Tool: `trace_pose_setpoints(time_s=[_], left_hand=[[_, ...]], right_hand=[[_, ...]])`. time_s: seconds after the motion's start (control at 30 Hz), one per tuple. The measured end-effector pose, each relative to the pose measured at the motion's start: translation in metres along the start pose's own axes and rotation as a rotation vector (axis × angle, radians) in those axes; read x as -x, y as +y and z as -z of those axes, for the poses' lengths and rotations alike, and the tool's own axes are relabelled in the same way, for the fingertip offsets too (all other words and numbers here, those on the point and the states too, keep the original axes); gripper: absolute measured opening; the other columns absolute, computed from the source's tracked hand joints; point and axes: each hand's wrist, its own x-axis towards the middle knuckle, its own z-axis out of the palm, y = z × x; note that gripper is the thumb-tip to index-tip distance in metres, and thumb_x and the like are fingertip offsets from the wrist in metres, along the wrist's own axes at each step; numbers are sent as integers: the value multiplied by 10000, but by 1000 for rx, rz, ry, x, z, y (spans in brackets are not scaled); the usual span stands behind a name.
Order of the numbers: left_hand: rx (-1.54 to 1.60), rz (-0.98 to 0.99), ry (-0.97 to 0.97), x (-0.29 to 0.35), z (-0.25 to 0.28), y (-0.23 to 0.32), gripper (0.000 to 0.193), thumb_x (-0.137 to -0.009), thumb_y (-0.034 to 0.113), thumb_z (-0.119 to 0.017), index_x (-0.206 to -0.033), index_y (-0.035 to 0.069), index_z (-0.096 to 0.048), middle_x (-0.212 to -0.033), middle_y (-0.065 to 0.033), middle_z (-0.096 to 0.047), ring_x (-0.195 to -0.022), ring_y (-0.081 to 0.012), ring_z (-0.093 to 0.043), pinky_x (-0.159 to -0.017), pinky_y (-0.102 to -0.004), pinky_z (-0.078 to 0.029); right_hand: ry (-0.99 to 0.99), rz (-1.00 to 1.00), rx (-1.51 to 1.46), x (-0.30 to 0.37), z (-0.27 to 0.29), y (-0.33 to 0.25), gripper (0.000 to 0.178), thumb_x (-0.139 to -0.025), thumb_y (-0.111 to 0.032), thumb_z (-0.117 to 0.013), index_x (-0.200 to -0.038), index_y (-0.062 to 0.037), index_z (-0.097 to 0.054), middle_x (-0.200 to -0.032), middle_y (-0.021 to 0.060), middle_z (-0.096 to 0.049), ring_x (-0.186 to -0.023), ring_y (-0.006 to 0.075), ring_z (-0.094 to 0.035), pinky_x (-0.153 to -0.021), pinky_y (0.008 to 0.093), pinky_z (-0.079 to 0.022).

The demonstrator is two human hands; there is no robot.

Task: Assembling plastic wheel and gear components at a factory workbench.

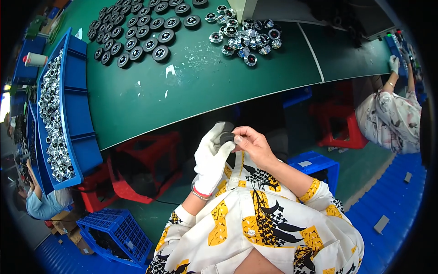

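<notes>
My left hand (210, 157), in a white glove, is closed around a black round part (226, 137) in front of my chest, just off the table's near edge. A second dark piece shows above it by the gloved fingers, too small to name. My bare right hand (258, 149) pinches the right side of the round part between thumb and fingers. Beyond my hands, rows of black wheels (160, 53) with small silver centres lie on the green table (137, 98). A heap of shiny silver faceted hubs (250, 40) is piled to their right.
On the left, a blue bin (81, 107) is filled with silver parts. White scraps (170, 70) lie on the table. Below are red stools (141, 166) and blue crates (116, 235). Other people work at far right (390, 114) and far left (43, 196).
</notes>
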Motion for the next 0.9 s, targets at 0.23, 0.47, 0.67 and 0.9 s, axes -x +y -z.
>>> trace_pose_setpoints(time_s=[0.23,0.47,0.67,0.9], left_hand=[[-392,-92,-92,1,4,-3,551,-791,-77,-611,-1313,-53,-437,-1284,-170,-533,-1087,-210,-578,-851,-290,-510],[23,10,-70,-4,3,-3,569,-765,-88,-625,-1301,-69,-438,-1190,-157,-570,-991,-187,-607,-835,-292,-527],[214,179,-79,-6,11,-3,456,-842,26,-620,-1264,-66,-475,-1099,-128,-605,-961,-152,-611,-805,-257,-520],[227,197,-45,-7,9,-5,391,-871,48,-560,-1235,-77,-491,-1095,-121,-592,-916,-150,-604,-775,-274,-546]], right_hand=[[-110,375,563,-5,3,-20,132,-886,-122,-606,-939,-4,-637,-806,42,-546,-649,87,-533,-592,229,-439],[-110,153,384,-8,6,-18,140,-889,-99,-594,-973,-3,-651,-847,32,-562,-710,81,-536,-628,225,-446],[-214,297,486,-4,13,-16,375,-796,-71,-682,-1156,-23,-589,-1044,50,-535,-844,121,-539,-701,247,-470],[-247,385,593,-10,15,-14,463,-738,-68,-713,-1184,-50,-588,-1073,64,-525,-887,148,-534,-747,253,-472]])
